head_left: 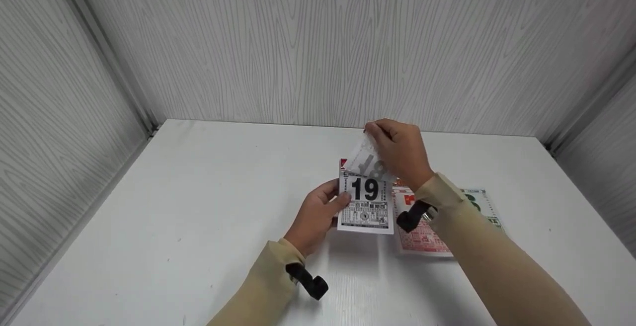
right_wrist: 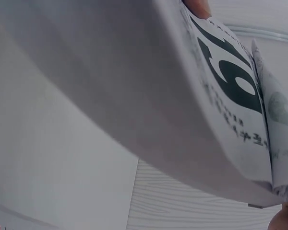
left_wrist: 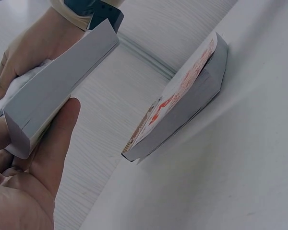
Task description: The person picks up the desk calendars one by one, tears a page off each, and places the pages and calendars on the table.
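Left hand steadies calendar pad; right hand pinches its sheet.

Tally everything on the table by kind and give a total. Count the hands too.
Tear-off calendar pads: 2, one showing 19 held in the hands, one with red print lying on the table
Loose sheets with green print: 1, partly hidden by the right sleeve
Hands: 2, left hand and right hand
Total: 5

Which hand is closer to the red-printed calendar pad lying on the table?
Right. The right hand pinches the lifted page just above the red-printed pad, its wrist over the pad. The left hand grips the "19" pad on its far side.
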Demonstrator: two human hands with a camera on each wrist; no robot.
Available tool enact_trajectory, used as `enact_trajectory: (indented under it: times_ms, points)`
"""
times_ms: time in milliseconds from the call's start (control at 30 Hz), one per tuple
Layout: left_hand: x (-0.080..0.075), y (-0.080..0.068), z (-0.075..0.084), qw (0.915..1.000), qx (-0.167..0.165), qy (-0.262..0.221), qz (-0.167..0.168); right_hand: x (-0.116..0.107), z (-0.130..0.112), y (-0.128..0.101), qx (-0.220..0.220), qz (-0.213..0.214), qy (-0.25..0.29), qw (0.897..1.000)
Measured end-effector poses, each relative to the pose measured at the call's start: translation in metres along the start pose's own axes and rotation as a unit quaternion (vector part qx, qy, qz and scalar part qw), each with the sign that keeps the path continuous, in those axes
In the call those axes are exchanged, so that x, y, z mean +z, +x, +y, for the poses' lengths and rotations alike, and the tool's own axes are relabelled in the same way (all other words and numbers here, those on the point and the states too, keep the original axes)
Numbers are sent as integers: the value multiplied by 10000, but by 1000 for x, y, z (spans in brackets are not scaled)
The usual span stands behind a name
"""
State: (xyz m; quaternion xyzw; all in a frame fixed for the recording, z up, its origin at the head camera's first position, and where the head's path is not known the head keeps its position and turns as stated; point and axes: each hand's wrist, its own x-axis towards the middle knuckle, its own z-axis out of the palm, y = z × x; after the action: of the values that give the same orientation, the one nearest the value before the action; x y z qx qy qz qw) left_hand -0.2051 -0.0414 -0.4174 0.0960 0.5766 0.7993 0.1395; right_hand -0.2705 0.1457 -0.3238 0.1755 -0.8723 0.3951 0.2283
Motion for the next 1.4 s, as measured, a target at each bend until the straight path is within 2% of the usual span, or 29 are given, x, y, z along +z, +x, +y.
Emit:
enact_trajectory:
  times_ms: [200, 433, 533, 667, 767, 867, 1067, 1267, 1400]
  points:
    - [1, 0, -1, 10000, 48, -52, -28, -1, 2, 1, 253, 21, 464, 9986]
    - [1, 2, -2, 9999, 101, -36, 4, -1, 4, 1, 335, 86, 617, 9975]
    - [3, 1, -1, 9998, 151, 83, 83, -2, 3, 0, 153, 80, 551, 9983]
    - [4, 1, -2, 9989, 227, 360, 184, -5, 1, -1, -336, 12, 275, 9991]
    - [3, 1, -2, 9982, 258, 503, 200, -7, 2, 0, -447, -75, 104, 9989]
    - [3, 1, -3, 9980, 267, 546, 194, -7, 4, 2, -199, -198, 152, 9995]
    - [4, 1, -3, 9981, 276, 521, 164, -7, 8, 2, 291, -334, 589, 9973]
    - [7, 0, -4, 9982, 184, 515, 236, -9, 9, 0, 317, -289, 820, 9957]
    - [9, 0, -4, 9987, 151, 383, 303, -8, 9, -1, 170, -112, 810, 9965]
